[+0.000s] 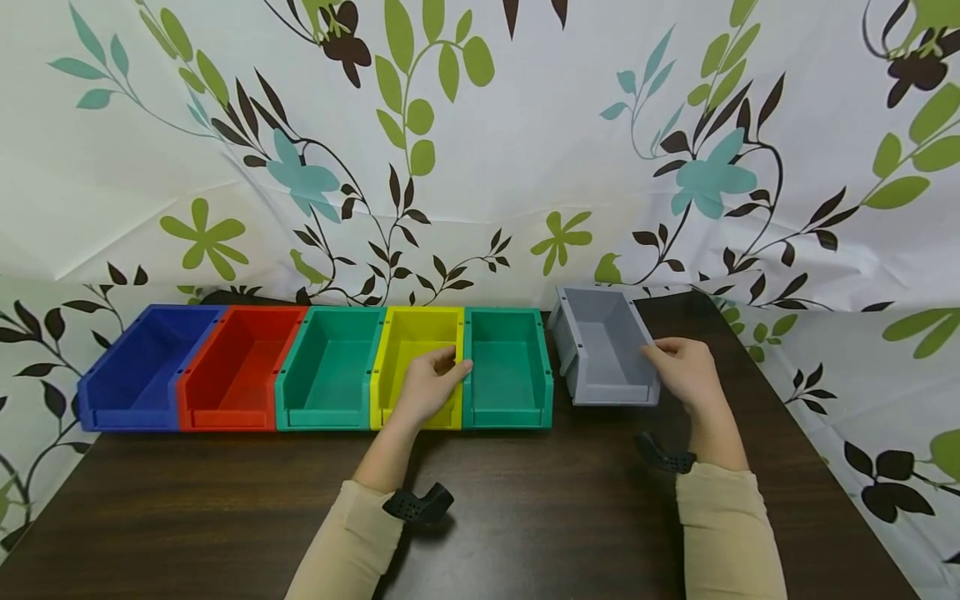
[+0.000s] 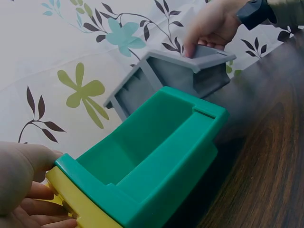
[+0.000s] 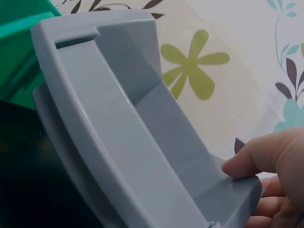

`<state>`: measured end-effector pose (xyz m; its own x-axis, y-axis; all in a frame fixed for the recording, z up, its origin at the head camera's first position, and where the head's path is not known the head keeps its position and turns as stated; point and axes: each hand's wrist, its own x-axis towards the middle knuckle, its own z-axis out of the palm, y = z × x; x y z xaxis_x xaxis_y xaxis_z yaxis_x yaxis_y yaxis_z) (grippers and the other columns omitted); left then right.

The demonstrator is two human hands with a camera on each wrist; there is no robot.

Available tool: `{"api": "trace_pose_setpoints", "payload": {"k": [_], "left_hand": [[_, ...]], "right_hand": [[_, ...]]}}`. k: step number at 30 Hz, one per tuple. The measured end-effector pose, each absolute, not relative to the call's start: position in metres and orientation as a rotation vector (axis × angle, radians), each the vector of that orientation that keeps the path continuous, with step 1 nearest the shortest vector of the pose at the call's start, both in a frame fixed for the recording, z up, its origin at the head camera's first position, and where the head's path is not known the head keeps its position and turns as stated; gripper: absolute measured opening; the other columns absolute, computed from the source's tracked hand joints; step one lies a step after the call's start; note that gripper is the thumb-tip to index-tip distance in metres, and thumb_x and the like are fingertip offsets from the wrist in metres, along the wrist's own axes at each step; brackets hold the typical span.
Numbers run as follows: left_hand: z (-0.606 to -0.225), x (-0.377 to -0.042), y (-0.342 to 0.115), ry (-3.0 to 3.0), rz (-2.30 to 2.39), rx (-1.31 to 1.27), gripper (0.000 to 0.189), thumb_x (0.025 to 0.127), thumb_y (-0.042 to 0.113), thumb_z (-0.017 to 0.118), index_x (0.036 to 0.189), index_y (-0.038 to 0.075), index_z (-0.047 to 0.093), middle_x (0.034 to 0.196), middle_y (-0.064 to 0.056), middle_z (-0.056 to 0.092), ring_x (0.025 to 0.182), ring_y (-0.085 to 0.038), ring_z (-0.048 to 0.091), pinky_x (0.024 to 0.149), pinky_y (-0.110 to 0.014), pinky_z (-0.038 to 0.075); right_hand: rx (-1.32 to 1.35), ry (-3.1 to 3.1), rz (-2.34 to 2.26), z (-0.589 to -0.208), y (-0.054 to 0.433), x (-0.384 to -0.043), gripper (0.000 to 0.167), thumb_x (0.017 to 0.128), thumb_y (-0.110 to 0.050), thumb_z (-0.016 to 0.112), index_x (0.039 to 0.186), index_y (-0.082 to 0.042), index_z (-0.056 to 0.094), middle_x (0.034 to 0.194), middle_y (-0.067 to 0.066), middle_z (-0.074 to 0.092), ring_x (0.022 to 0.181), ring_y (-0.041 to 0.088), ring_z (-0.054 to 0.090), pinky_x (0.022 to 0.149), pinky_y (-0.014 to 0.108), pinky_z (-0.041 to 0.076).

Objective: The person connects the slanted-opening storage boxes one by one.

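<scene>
My right hand [image 1: 686, 372] grips the right side wall of a grey bin [image 1: 611, 346], thumb inside and fingers outside in the right wrist view. That bin stands slightly turned, a small gap from the row. My left hand [image 1: 431, 385] pinches the meeting walls of the yellow bin [image 1: 397, 333] and the right-hand green bin [image 1: 508, 362]. In the left wrist view its thumb lies at the green rim [image 2: 71, 168] and its fingers are on the yellow side. All these bins look hollow, with low front lips.
Left of the yellow bin, another green bin [image 1: 330, 362], a red bin [image 1: 240, 367] and a blue bin [image 1: 150, 367] stand side by side. The dark wooden table [image 1: 525, 517] extends in front. A leaf-patterned cloth [image 1: 510, 150] hangs behind. Both wrists wear black bands [image 1: 420, 504].
</scene>
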<state>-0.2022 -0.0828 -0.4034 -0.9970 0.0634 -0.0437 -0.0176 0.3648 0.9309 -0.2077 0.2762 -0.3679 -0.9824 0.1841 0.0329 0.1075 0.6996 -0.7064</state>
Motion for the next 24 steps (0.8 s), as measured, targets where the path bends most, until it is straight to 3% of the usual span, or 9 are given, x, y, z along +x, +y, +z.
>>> {"api": "trace_pose_setpoints", "payload": {"k": [16, 24], "left_hand": [[-0.406, -0.203, -0.083, 2.491, 1.843, 0.095, 0.055, 0.091, 0.024, 0.063, 0.137, -0.002, 0.046, 0.141, -0.019, 0.047, 0.131, -0.031, 0.046, 0.105, -0.041, 0.041], [-0.406, -0.203, -0.082, 2.501, 1.849, 0.123, 0.056, 0.092, 0.024, 0.062, 0.14, 0.001, 0.044, 0.145, -0.015, 0.044, 0.135, -0.028, 0.042, 0.106, -0.04, 0.04]], "right_hand": [[-0.256, -2.822, 1.172, -0.352, 0.266, -0.197, 0.046, 0.094, -0.031, 0.054, 0.111, 0.011, 0.063, 0.108, 0.029, 0.064, 0.086, 0.027, 0.061, 0.062, 0.024, 0.047], [-0.212, -2.826, 1.165, -0.347, 0.265, -0.193, 0.047, 0.093, -0.031, 0.055, 0.111, 0.011, 0.063, 0.106, 0.028, 0.065, 0.078, 0.021, 0.059, 0.062, 0.025, 0.047]]}}
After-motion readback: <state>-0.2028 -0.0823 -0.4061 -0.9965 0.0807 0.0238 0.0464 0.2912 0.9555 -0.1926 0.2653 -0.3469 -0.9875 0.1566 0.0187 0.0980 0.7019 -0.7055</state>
